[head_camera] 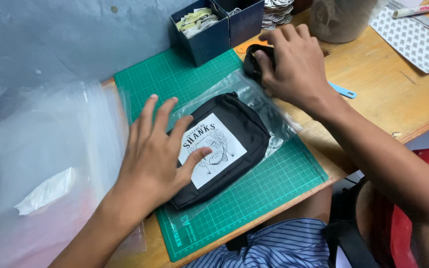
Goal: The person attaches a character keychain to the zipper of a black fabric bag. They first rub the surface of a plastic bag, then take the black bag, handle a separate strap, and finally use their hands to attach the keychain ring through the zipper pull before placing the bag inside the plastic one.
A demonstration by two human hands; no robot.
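A black pouch (242, 131) with a white printed label lies inside a clear plastic bag (274, 124) on a green cutting mat (269, 188). My left hand (157, 149) presses flat on the pouch's left end, fingers spread. At the mat's far edge my right hand (291, 64) rests on a black tape dispenser (255, 62), with its fingers curled over it.
A stack of clear plastic bags (40, 164) lies at the left. Two dark blue boxes (209, 30) stand at the back, one with paper slips. A light blue tool (343, 91), a patterned sheet (413, 39) and a marker (423, 9) lie on the wooden table at the right.
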